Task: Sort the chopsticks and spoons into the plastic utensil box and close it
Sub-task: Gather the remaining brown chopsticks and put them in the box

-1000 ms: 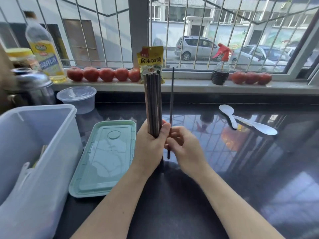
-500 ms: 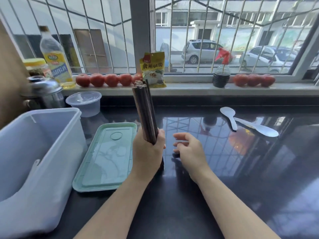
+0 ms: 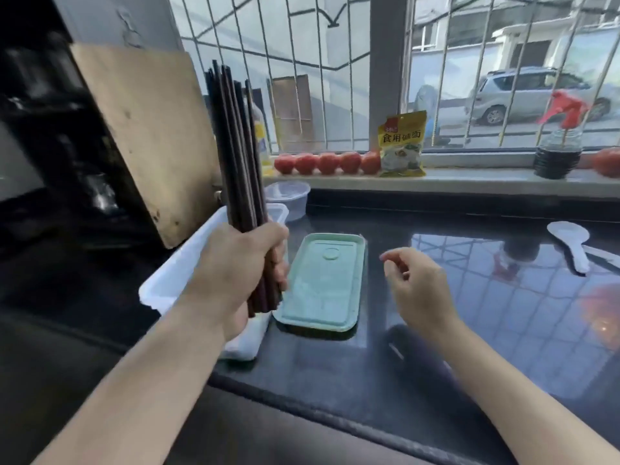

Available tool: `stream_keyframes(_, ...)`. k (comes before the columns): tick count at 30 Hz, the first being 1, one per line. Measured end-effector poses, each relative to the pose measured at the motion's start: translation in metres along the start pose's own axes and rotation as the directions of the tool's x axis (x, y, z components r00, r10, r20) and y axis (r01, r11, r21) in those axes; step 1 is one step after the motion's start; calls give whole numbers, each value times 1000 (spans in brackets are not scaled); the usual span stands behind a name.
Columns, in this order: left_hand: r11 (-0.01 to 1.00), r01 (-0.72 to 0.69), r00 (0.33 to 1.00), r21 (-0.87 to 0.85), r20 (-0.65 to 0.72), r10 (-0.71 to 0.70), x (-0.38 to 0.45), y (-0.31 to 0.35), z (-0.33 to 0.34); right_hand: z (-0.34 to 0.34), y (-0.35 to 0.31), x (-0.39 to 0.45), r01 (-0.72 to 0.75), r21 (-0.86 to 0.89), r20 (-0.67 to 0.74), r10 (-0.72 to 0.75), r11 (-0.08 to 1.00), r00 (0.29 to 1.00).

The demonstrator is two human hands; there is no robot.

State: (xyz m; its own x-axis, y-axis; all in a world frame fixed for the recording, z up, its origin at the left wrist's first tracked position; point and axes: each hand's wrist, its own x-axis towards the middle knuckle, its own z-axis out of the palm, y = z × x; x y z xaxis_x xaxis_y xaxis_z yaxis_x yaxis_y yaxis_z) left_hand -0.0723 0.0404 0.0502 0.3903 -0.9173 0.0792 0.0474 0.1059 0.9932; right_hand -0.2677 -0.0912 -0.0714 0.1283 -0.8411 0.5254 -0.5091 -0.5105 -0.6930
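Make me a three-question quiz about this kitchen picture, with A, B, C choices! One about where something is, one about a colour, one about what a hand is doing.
1. Where does the green lid lie?
A. On the windowsill
B. Flat on the dark counter, right of the plastic box
C. On top of the box

2. What colour is the spray bottle top?
A. Red
B. Blue
C. White

3. What is the left hand doing?
A. Resting flat on the counter
B. Lifting the lid
C. Gripping a bundle of chopsticks

Answers:
1 B: the lid sits on the counter beside the box.
2 A: its trigger head is red.
3 C: its fingers curl round the dark sticks, held upright over the box.
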Motion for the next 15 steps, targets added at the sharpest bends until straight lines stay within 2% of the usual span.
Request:
stream_keyframes(3, 997, 78, 996, -4, -47, -78, 20, 35, -66, 33, -85, 15, 253, 119, 141, -269, 960, 953)
stream_keyframes(5, 978, 192, 980, -80, -29, -195, 37, 44, -95, 63, -139, 25, 360, 191, 283, -403, 913, 871)
stream_keyframes(7, 946, 290, 957, -143, 18, -291, 51, 44, -114, 90, -169, 33, 415, 147, 446, -435, 898, 782)
stream_keyframes(9, 922, 357, 934, -148, 60, -352, 63, 38, -123, 102, -172, 38, 301, 96, 575, -300, 949, 761)
stream_keyframes(11, 917, 375, 926, -134, 106, -363, 72, 31, -125, 97, -166, 44, 134, 73, 591, -151, 988, 792)
stream_keyframes(13, 931, 337, 939, -143, 120, -322, 79, 24, -122, 91, -170, 56, 108, 84, 572, -137, 991, 809)
stream_keyframes(15, 945, 298, 951, -139, 127, -281, 81, 17, -117, 93, -184, 74, 34, 188, 514, -128, 982, 848)
